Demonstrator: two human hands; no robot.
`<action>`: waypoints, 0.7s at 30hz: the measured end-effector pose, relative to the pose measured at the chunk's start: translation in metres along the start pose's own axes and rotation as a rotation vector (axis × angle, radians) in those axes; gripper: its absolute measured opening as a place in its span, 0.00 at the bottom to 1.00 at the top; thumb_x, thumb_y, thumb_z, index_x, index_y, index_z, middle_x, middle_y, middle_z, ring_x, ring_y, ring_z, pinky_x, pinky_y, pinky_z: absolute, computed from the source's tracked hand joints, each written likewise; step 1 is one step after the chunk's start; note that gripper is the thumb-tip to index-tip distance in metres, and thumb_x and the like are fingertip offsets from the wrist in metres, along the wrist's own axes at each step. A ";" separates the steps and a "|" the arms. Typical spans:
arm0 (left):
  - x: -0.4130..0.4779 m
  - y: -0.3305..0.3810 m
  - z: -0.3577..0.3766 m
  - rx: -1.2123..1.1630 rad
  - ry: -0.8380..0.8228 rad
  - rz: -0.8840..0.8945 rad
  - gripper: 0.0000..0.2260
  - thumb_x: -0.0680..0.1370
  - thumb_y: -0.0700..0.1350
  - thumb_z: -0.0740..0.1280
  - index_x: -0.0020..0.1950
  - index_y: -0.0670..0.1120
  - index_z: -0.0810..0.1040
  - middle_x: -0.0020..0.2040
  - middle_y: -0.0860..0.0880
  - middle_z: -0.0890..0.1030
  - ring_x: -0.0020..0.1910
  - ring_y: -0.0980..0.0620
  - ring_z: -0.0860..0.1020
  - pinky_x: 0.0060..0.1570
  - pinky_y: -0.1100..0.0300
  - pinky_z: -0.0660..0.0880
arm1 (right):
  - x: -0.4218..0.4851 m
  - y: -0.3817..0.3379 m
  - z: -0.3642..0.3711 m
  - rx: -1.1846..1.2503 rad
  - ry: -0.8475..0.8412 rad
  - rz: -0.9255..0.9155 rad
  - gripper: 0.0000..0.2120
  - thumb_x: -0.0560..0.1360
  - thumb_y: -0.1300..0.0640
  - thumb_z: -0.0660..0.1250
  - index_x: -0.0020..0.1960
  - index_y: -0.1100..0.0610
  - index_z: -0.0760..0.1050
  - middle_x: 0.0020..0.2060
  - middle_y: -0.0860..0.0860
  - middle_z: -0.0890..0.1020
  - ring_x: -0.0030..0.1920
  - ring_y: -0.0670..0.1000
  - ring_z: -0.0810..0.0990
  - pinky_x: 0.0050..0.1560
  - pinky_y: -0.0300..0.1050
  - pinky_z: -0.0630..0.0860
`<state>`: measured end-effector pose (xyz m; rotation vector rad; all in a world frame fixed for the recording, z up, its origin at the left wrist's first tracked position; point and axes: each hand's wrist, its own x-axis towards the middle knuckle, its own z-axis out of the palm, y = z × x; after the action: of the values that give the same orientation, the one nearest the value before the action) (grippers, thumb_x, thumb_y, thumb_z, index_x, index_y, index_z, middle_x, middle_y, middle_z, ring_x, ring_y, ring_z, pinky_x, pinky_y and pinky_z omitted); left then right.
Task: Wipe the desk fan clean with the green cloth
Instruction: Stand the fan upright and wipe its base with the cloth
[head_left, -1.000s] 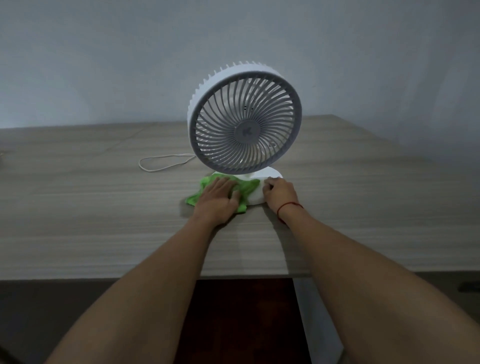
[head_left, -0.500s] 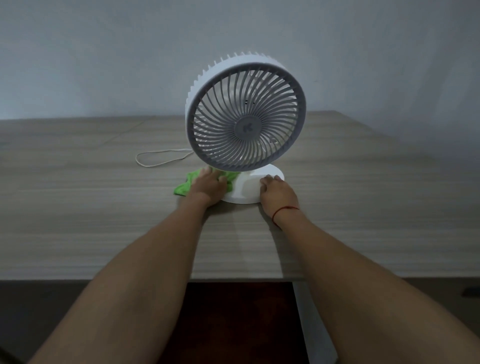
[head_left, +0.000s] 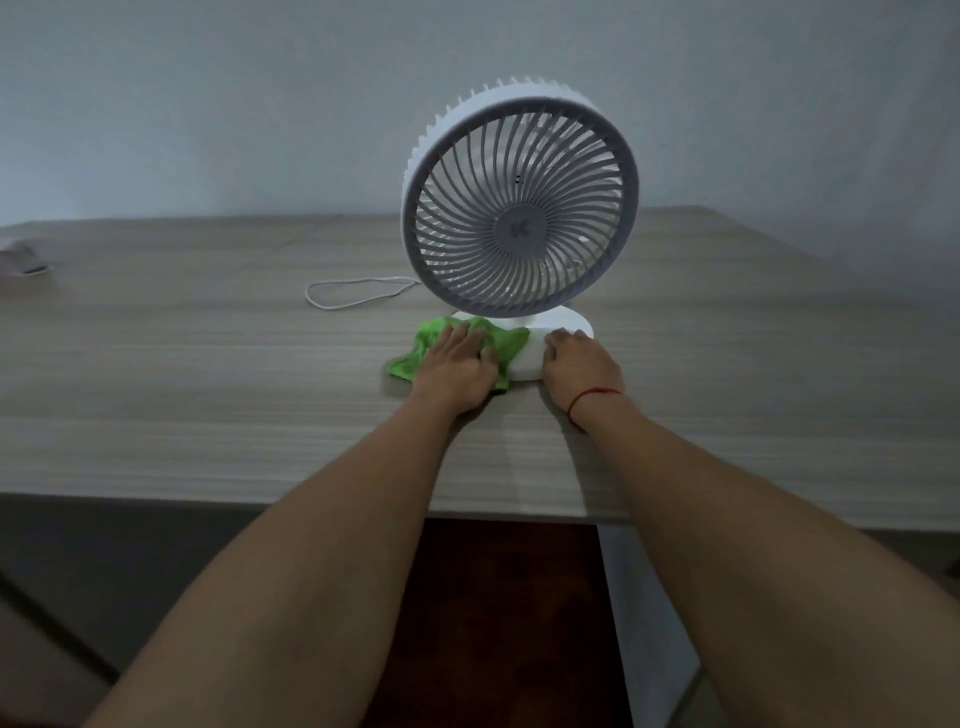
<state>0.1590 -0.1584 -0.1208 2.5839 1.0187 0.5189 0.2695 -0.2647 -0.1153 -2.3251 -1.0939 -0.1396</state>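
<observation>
The wooden desk (head_left: 208, 415) carries a desk fan (head_left: 519, 228), green cloth (head_left: 431, 332), looped cord (head_left: 363, 280).

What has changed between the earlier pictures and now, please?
The left hand, pressing the green cloth flat, swept it to the left side of the base of the desk fan, then back across the base's front left. The right hand stayed holding the base's right front, and the fan stayed upright on the desk.
</observation>
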 end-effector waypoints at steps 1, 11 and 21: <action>0.009 -0.001 -0.001 0.013 -0.023 -0.011 0.22 0.82 0.49 0.50 0.75 0.44 0.63 0.77 0.43 0.60 0.78 0.43 0.55 0.77 0.51 0.51 | 0.000 0.000 0.000 -0.014 0.002 -0.003 0.17 0.81 0.55 0.52 0.63 0.61 0.73 0.61 0.61 0.75 0.62 0.60 0.74 0.56 0.51 0.73; 0.061 -0.004 -0.016 0.044 -0.101 -0.030 0.20 0.80 0.43 0.53 0.70 0.39 0.68 0.73 0.36 0.67 0.69 0.38 0.68 0.66 0.51 0.65 | -0.002 -0.005 -0.002 -0.060 -0.001 -0.040 0.17 0.81 0.57 0.52 0.65 0.62 0.71 0.63 0.58 0.73 0.66 0.58 0.70 0.58 0.50 0.72; 0.004 0.009 0.003 0.090 -0.032 0.087 0.23 0.82 0.48 0.49 0.76 0.44 0.60 0.78 0.42 0.59 0.78 0.45 0.54 0.78 0.53 0.47 | -0.008 -0.009 -0.007 -0.040 -0.023 -0.037 0.18 0.81 0.57 0.52 0.65 0.62 0.71 0.64 0.60 0.74 0.66 0.58 0.71 0.61 0.50 0.71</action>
<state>0.1682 -0.1620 -0.1194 2.7172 0.9434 0.4618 0.2587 -0.2695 -0.1083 -2.3487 -1.1554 -0.1503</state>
